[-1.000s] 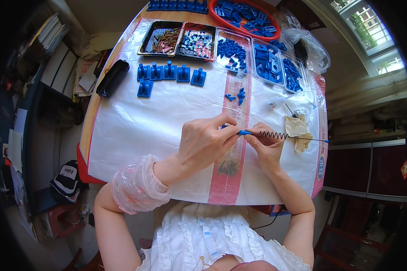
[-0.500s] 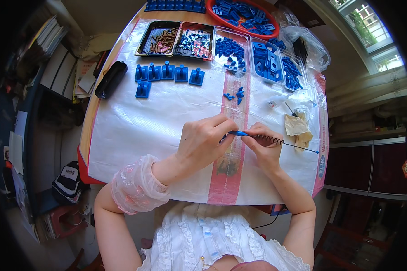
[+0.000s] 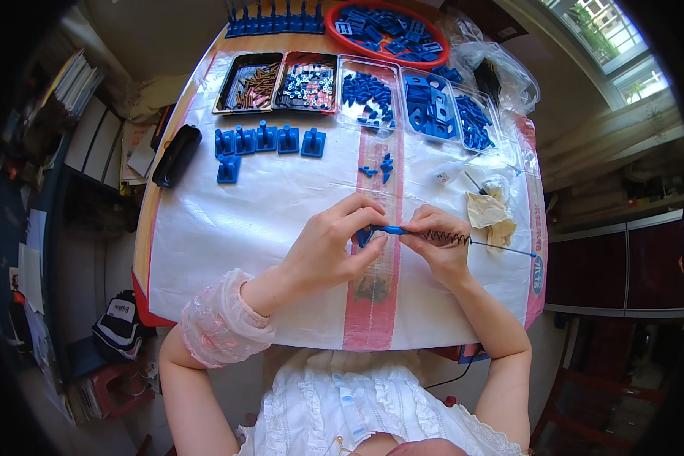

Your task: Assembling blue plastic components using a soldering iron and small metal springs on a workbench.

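The spring is sitting closer to the right hand than a second ago, meaning it is sliding along the rod. Left hand is pinching the blue part; right fingers are gripping the spring. The rod is lying sideways, tip pointing right beyond the fingers.

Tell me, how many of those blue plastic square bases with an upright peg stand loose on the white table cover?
6. Five blue plastic pegged bases stand in a row below the dark trays; the sixth sits just in front of the row's left end. More may be hidden in the bins.
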Tool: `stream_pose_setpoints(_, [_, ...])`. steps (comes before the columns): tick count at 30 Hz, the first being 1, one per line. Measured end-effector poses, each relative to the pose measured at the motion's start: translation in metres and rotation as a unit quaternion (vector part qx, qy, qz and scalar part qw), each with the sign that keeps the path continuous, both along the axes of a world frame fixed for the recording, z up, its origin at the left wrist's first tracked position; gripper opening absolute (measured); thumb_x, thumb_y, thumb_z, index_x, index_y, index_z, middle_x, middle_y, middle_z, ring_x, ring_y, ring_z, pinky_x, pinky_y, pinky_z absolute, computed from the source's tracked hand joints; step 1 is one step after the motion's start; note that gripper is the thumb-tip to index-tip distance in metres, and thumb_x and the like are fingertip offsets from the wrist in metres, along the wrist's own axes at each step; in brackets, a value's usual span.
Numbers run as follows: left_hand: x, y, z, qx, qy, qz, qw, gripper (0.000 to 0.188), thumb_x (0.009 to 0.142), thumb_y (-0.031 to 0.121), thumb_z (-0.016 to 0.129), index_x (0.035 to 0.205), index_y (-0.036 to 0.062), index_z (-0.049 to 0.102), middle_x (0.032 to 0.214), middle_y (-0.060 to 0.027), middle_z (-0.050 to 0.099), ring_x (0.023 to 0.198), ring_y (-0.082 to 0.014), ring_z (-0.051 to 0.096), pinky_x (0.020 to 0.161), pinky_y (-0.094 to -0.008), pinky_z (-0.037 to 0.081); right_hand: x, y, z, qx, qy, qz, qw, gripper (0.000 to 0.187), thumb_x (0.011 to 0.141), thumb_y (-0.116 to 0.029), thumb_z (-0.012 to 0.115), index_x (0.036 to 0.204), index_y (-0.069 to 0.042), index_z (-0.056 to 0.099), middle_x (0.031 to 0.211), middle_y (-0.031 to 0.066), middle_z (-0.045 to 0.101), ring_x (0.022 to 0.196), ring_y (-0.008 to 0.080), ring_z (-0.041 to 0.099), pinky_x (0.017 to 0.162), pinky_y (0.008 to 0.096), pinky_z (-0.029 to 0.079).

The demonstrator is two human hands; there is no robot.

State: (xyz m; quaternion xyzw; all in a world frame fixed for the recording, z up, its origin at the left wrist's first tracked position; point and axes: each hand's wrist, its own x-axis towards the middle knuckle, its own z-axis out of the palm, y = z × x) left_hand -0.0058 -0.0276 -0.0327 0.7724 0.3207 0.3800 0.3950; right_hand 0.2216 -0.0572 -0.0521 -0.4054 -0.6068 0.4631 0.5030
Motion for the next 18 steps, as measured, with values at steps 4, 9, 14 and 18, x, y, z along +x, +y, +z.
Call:
stream_pose_setpoints(4, [0.0018,0.0031,-0.0092,-0.003,-0.032,-0.004,0.999,0.014,0.088,0.005,0.073,0.102,0.0037,0.072,0.103,-0.0055,0.067,0.079,-0.0143,0.064,0.062,-0.0252,0.047,0.0024,0.0043,-0.0029,0.001,0.008,0.013,1.0,0.022,0.079,0.01,0.078,0.098,0.0,0.077,0.085,0.0066,0.069,0.073,0.0096,0.058,0.062,0.0227,0.042])
stream_pose_setpoints(9, [0.0037,0.0018,-0.0059,-0.005,-0.037,0.01,0.999,0.014,0.087,0.003,0.074,0.101,0.0036,0.072,0.099,-0.005,0.067,0.076,-0.014,0.061,0.062,-0.0255,0.047,0.0016,0.0036,-0.0003,-0.01,0.015,0.002,1.0,0.02,0.081,0.008,0.078,0.099,0.001,0.077,0.084,0.0055,0.068,0.074,0.0088,0.056,0.061,0.0226,0.04])
stream_pose_setpoints(14, [0.0019,0.0007,-0.0056,-0.052,-0.02,0.001,0.998,0.01,0.088,0.003,0.073,0.097,0.0016,0.071,0.092,-0.005,0.064,0.072,-0.0128,0.059,0.06,-0.0252,0.045,0.0006,0.0026,-0.0033,-0.04,0.02,0.003,0.999,0.019,0.081,0.006,0.079,0.1,0.002,0.077,0.085,0.0049,0.068,0.075,0.0079,0.056,0.062,0.0226,0.04])
stream_pose_setpoints(18, [0.0012,0.0009,-0.0081,-0.06,-0.005,0.001,0.998,0.008,0.088,0.003,0.073,0.095,0.0004,0.07,0.087,-0.005,0.062,0.068,-0.0115,0.058,0.059,-0.0251,0.045,0.0027,0.0028,-0.0086,-0.076,0.008,0.009,0.997,0.015,0.083,0.005,0.077,0.098,0.002,0.077,0.086,0.0043,0.067,0.077,0.0073,0.056,0.065,0.0219,0.042])
